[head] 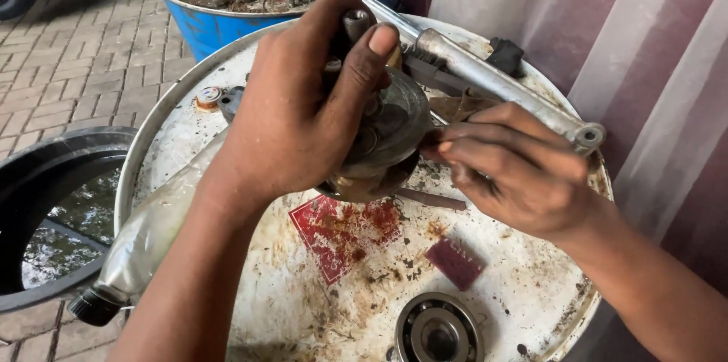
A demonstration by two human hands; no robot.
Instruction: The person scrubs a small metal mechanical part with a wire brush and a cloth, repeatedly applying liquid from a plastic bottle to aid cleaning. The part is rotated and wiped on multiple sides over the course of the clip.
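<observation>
As we look down over the drum top: both our hands meet on one greasy metal part.
Left hand [303,104]: we wrap it over the round metal part [383,138], fingers closed around its upper end, thumb pressed along the top — a firm hold.
Right hand [516,172]: we pinch the fingertips [444,146] together against the part's rim; whether something small sits between them we cannot tell.
Metal part: held just above the white drum lid [303,309], near its middle, tilted toward the right.
Behind the part: a long grey metal tube [493,78] lies across the lid's far side.
Near edge: a ball bearing [438,329] rests flat, with a small dark red pad [453,262] just beyond it.
Left side: a clear plastic bottle [144,241] lies under our left forearm — its black cap points off the lid.
Beyond: a blue drum [220,25] heaped with metal scraps.
</observation>
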